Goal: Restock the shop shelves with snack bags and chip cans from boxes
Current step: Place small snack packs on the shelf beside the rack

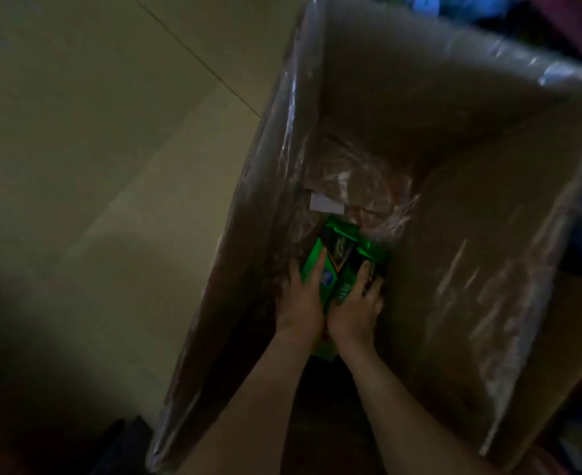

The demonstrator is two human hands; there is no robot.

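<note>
Both arms reach deep into a tall brown cardboard box [471,166], lined with clear film, standing on a pale tiled floor [94,132]. At its bottom lie the shiny green snack bags [339,240], apparently the last ones. The left hand [299,296] presses straight fingers along their left side; the right hand [356,310] curls over their right. This box looks almost emptied; lifting and shelving these remains.
</note>
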